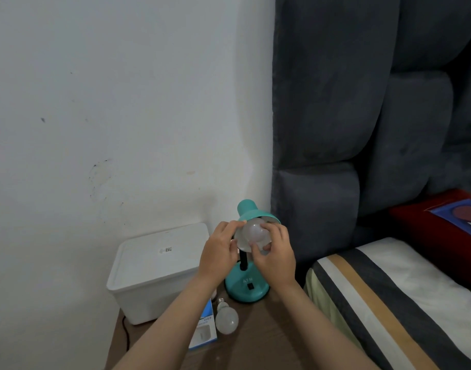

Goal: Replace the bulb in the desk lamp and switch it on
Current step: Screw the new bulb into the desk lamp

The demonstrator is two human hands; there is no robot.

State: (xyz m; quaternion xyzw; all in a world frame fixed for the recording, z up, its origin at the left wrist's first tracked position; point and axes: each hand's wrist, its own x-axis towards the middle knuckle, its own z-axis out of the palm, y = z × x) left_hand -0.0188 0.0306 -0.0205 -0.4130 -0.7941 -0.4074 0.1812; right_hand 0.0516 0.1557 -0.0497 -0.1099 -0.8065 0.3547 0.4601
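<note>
A teal desk lamp point(247, 288) stands on a brown bedside table, its shade point(249, 209) tipped toward me. A white bulb point(253, 231) sits in the mouth of the shade and is unlit. My right hand point(275, 256) grips this bulb from the lower right with curled fingers. My left hand point(219, 251) holds the left rim of the shade. A black switch point(250, 286) shows on the lamp's base. A second white bulb point(227, 318) lies loose on the table in front of the base.
A white lidded plastic box point(154, 268) stands left of the lamp against the wall. A blue and white bulb carton point(203, 331) lies under my left forearm. A dark padded headboard point(335, 129) and a striped bed point(389, 303) close off the right side.
</note>
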